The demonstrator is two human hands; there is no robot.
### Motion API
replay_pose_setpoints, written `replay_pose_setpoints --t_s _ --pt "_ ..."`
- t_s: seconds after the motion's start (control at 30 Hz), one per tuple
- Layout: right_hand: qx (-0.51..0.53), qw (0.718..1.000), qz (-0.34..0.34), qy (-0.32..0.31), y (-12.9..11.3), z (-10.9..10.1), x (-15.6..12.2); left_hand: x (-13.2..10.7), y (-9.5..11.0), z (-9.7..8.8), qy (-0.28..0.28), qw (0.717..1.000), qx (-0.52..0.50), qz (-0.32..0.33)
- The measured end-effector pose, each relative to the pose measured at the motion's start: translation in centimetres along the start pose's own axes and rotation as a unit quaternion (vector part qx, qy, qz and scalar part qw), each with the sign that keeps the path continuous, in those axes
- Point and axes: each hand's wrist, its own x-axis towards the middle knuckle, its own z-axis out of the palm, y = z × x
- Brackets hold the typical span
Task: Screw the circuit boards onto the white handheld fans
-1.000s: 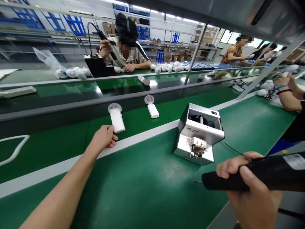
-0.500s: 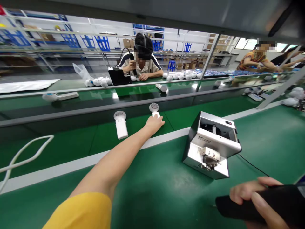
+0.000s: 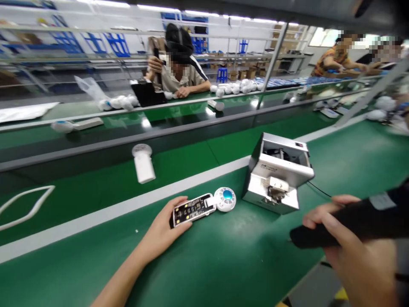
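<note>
My left hand (image 3: 168, 224) is closed round the handle end of a small white handheld fan (image 3: 209, 204) above the green bench. The fan's open handle shows a dark circuit board, and its round head has a blue centre. In my right hand (image 3: 341, 230) is a black electric screwdriver (image 3: 358, 221), its tip pointing left. Between the hands, farther back, stands a silver screw feeder (image 3: 276, 175). Another white fan (image 3: 143, 164) lies on the green conveyor beyond the bench edge.
A white cable loop (image 3: 28, 209) lies at the left. Across the line a person (image 3: 180, 64) sits beside a black box (image 3: 147, 94). White fan parts (image 3: 236, 87) stand along the far bench. A metal post (image 3: 271, 59) rises behind the feeder.
My left hand has drawn one fan from the conveyor back over the bench, its circuit board now in view. My right hand has risen slightly with the screwdriver.
</note>
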Motion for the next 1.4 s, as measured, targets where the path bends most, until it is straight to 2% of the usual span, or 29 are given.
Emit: replay_pose_setpoints --t_s 0.07,0.17,0.23,0.4,0.6,0.73,0.9,1.03,1.1,1.17,1.27,1.4 --pt "0.017 0.999 -0.025 -0.022 -1.1 0.5 0.2 -0.4 0.0 0.6 -0.047 0.994 0.069 0.070" --pt "0.036 0.996 -0.067 -0.053 -2.6 1.2 0.8 0.4 0.4 0.9 -0.058 0.976 0.125 0.169" --pt "0.049 0.993 -0.091 -0.064 -3.4 1.5 1.2 0.9 0.7 1.0 -0.063 0.965 0.139 0.216" --pt "0.071 0.986 -0.130 -0.071 -4.8 2.4 1.7 0.8 2.8 2.7 -0.153 0.933 0.135 0.296" --pt "0.124 0.978 -0.165 -0.021 -5.8 4.7 2.5 3.0 7.5 7.4 -0.181 0.914 0.151 0.330" --pt "0.130 0.970 -0.206 -0.012 -5.8 6.3 3.3 4.1 9.1 9.0 -0.199 0.894 0.192 0.352" --pt "0.147 0.959 -0.240 -0.036 -4.8 7.5 3.9 3.9 9.1 9.1 -0.191 0.891 0.221 0.348" --pt "0.093 0.957 -0.274 -0.021 -4.1 8.2 4.4 4.1 8.6 9.2 -0.188 0.895 0.192 0.355" --pt "0.074 0.954 -0.287 -0.033 -4.0 8.3 4.4 4.2 8.4 9.3 -0.192 0.898 0.180 0.351" --pt "0.083 0.955 -0.280 -0.052 -4.0 8.1 4.0 4.2 8.2 9.3 -0.197 0.901 0.172 0.346" --pt "0.113 0.961 -0.230 -0.106 -4.0 7.1 2.5 4.2 8.0 9.5 -0.197 0.905 0.165 0.339" --pt "0.112 0.961 -0.198 -0.160 -2.8 5.9 0.8 4.3 7.8 9.9 -0.198 0.903 0.156 0.348"
